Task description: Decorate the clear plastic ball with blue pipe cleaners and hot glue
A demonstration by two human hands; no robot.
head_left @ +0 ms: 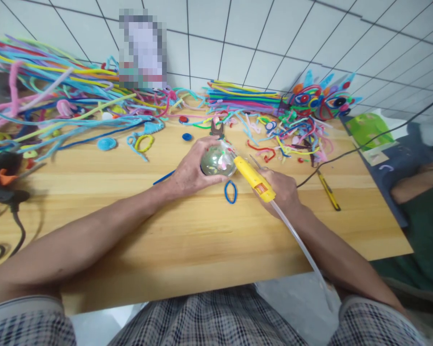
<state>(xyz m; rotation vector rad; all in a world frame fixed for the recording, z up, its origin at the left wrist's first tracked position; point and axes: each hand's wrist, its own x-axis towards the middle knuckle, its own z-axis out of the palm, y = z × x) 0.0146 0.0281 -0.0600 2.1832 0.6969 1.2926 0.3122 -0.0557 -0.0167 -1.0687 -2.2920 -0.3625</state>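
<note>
My left hand (195, 168) is wrapped round the left side of a clear, rounded, see-through container (218, 161) with small coloured bits showing in it. In my right hand (281, 188) is a yellow hot glue gun (254, 178), a long clear glue stick (303, 240) trailing from its back end. The gun's nozzle points at the container's upper right edge; whether they touch I cannot tell. Just below the container lies a blue pipe-cleaner loop (230, 192). Behind it are pliers (217, 129), partly hidden.
Pipe cleaners (245, 97) and scraps line the table's back edge. A colourful mask-like craft piece (321, 98) stands at back right. A yellow cutter (328, 191) lies right, near a black cord (364, 144). Another person's arm (418, 182) shows at far right.
</note>
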